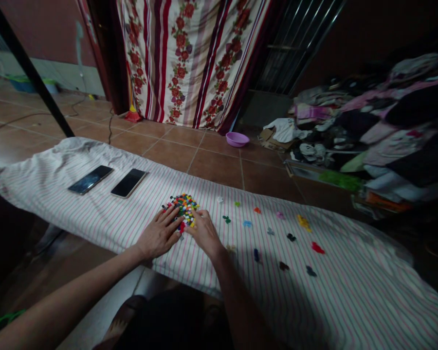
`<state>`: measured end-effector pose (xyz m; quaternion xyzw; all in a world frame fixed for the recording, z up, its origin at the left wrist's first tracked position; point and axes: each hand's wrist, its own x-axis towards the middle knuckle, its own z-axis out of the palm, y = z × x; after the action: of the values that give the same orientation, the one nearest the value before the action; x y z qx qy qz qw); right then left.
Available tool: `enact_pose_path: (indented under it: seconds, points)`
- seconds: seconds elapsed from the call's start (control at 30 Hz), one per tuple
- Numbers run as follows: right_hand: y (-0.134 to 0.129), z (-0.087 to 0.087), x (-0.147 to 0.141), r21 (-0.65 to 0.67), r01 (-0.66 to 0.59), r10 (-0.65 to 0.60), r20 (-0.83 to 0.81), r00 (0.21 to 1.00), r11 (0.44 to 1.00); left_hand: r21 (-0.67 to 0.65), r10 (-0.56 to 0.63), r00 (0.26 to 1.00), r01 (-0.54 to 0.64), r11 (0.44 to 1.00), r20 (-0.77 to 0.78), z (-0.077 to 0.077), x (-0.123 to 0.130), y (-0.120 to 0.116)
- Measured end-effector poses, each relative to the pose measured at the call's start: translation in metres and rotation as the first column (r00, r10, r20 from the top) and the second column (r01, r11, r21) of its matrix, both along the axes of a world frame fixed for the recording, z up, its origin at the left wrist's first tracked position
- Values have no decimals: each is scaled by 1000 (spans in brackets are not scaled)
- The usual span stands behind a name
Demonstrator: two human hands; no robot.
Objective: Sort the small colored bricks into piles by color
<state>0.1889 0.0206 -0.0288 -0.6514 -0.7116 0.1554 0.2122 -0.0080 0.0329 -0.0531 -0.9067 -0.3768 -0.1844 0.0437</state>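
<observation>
A pile of small mixed-colour pieces (185, 203) lies on the striped cloth (149, 180). My left hand (160, 232) rests flat on the pile's left side, fingers spread. At the pile's right edge is my right hand (203, 232), its fingers bent down among the pieces; what they hold, if anything, is too small to tell. Right of the hands, small groups sorted by colour sit apart, among them yellow (304, 222), red (317, 247), light blue (247, 223), dark green (227, 219) and orange (257, 210).
Two phones, one (91, 180) beside the other (129, 183), lie on the cloth at the left. Beyond the cloth, a purple basin (237, 139) stands on the tiled floor before a floral curtain (190, 63). Clothes (383, 121) are heaped at the right.
</observation>
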Motion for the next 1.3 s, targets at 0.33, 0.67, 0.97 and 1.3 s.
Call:
enact_pose_path:
  seconds: [0.33,0.67,0.97,1.3]
  points:
    - [-3,4,11,35,-76,75,31,997,997,-80,-230,971,225,971,-59,14,-3,-12]
    - [-7,13,18,-71,-65,69,57,996,995,-102,-143,985,153,983,98,6,-9,-6]
    - [-5,5,11,15,-266,266,-48,963,964,-156,8,966,34,987,258,-2,-9,1]
    - [0,1,6,92,-264,264,13,964,960,-85,-44,989,56,995,141,1,-3,-3]
